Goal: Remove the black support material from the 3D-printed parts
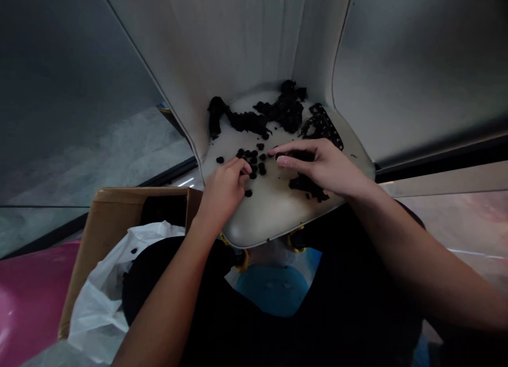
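Observation:
A pale chair seat [273, 208] carries several small round black pieces [254, 158] and ragged strips of black material [278, 113]. My left hand [224, 184] rests on the seat's left part, fingers curled and pinched around one or more of the small black pieces. My right hand [321, 163] lies over the seat's middle, fingers stretched leftward toward the pieces, covering a black scrap [307, 187]. A perforated black sheet [323, 125] lies at the seat's back right.
A cardboard box [115, 208] lined with a white plastic bag [107, 287] stands at the lower left. A pink surface [27, 293] sits at the far left. A blue round object [273, 290] is below the seat. The chair back [238, 44] rises behind.

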A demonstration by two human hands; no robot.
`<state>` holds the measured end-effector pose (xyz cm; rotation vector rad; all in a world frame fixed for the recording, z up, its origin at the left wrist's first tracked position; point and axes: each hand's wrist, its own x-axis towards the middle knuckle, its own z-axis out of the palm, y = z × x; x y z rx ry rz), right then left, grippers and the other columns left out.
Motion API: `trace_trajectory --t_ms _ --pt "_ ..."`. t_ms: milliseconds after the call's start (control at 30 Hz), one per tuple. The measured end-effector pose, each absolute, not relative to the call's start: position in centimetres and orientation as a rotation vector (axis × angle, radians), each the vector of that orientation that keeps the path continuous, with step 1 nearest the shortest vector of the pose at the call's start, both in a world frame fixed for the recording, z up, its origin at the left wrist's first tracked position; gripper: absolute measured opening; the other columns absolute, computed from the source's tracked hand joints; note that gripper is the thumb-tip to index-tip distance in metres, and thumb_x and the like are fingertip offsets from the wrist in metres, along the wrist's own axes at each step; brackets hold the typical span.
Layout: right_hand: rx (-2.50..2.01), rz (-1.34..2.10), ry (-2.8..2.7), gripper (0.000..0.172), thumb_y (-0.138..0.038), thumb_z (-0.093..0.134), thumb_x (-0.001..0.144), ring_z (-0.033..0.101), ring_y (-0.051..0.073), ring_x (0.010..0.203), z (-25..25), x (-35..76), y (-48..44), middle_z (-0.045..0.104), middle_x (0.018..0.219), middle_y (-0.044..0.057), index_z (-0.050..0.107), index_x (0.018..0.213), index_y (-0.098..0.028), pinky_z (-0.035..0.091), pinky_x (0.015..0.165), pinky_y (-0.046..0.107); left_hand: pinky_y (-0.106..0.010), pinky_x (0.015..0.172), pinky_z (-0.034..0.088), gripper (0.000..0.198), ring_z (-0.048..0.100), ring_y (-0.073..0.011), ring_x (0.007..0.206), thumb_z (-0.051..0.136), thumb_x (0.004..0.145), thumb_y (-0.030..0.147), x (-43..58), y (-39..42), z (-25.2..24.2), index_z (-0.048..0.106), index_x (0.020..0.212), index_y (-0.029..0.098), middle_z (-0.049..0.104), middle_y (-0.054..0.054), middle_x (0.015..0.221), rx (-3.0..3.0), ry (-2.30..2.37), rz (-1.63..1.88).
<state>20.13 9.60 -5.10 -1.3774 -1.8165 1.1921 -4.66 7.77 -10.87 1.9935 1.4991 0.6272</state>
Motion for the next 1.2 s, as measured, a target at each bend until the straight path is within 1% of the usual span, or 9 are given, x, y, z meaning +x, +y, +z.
trace_trajectory --t_ms 67,167,300,400,567,700,933,1100,1200 --pt "-1.396 1.105 -1.889 0.029 -0.041 0.08 0.099 0.077 0.031 0.117 -6.2 19.9 9.5 0.085 0.12 0.009 0.084 0.121 -0.022 0.056 0.099 0.044 -0.042 0.086 0.052 0.025 0.073 -0.0294 0.095 0.061 0.094 0.004 -4.9 8.0 -10.8 0.075 0.103 0.024 0.082 -0.009 0.109 1.997 1.524 0.634" --pt "-1.435 1.015 -1.952 0.026 -0.038 0.074 0.103 0.078 0.028 0.106 -7.5 19.7 9.3 0.084 0.113 0.01 0.075 0.122 -0.02 0.055 0.093 0.041 -0.043 0.09 0.054 0.027 0.075 -0.0304 0.101 0.06 0.095 0.004 -5.4 8.3 -10.8 0.077 0.102 0.024 0.083 -0.008 0.11 2.007 1.563 0.648" --pt "-1.419 0.95 -2.116 0.014 -0.031 0.069 0.106 0.077 0.028 0.106 -7.6 19.2 8.9 0.084 0.117 0.009 0.072 0.117 -0.022 0.052 0.09 0.038 -0.041 0.092 0.056 0.028 0.075 -0.0262 0.098 0.059 0.093 0.002 -5.9 8.5 -10.7 0.075 0.102 0.023 0.081 -0.006 0.104 1.924 1.521 0.7" --pt "-1.402 0.954 -2.232 0.014 -0.026 0.074 0.104 0.077 0.027 0.102 -7.5 18.3 8.5 0.084 0.118 0.008 0.072 0.117 -0.021 0.049 0.086 0.036 -0.038 0.092 0.057 0.025 0.073 -0.0226 0.095 0.058 0.094 0.004 -6.1 8.7 -10.4 0.072 0.104 0.022 0.079 -0.005 0.101 1.814 1.523 0.795" --pt "-1.415 0.886 -2.417 0.019 -0.03 0.079 0.103 0.072 0.026 0.093 -8.4 16.6 7.9 0.082 0.11 0.007 0.07 0.117 -0.022 0.042 0.077 0.034 -0.035 0.088 0.056 0.02 0.071 -0.0188 0.091 0.056 0.101 0.012 -5.6 9.0 -9.7 0.072 0.107 0.023 0.075 -0.005 0.109 1.725 1.487 0.948" --pt "-1.47 0.717 -2.581 0.022 -0.033 0.074 0.107 0.074 0.028 0.098 -9.0 15.7 7.8 0.081 0.119 0.011 0.068 0.124 -0.02 0.037 0.071 0.035 -0.034 0.084 0.054 0.016 0.072 -0.0185 0.089 0.057 0.103 0.016 -4.4 9.3 -9.6 0.071 0.101 0.023 0.077 -0.004 0.106 1.726 1.482 0.947" --pt "-1.512 0.658 -2.616 0.037 -0.03 0.068 0.109 0.078 0.035 0.104 -8.0 15.1 7.7 0.079 0.13 0.02 0.065 0.141 -0.011 0.044 0.074 0.04 -0.032 0.081 0.056 0.007 0.072 -0.0181 0.083 0.075 0.094 0.017 -2.3 10.9 -8.3 0.077 0.089 0.023 0.081 -0.002 0.094 1.708 1.499 1.008" --pt "-1.531 0.755 -2.599 0.032 -0.039 0.066 0.11 0.078 0.032 0.092 -6.0 16.7 7.3 0.083 0.111 0.016 0.074 0.127 -0.014 0.042 0.069 0.038 -0.033 0.084 0.057 0.004 0.074 -0.0194 0.086 0.082 0.088 0.02 1.9 14.3 -7.0 0.08 0.086 0.021 0.084 -0.002 0.091 1.716 1.413 0.863" --pt "-1.436 1.049 -2.46 0.03 -0.047 0.07 0.108 0.074 0.025 0.089 -4.9 18.6 7.8 0.082 0.104 0.01 0.078 0.115 -0.018 0.04 0.069 0.034 -0.036 0.09 0.058 0.004 0.074 -0.0215 0.091 0.082 0.089 0.019 6.1 16.9 -7.6 0.081 0.085 0.02 0.084 -0.004 0.092 1.781 1.338 0.75"
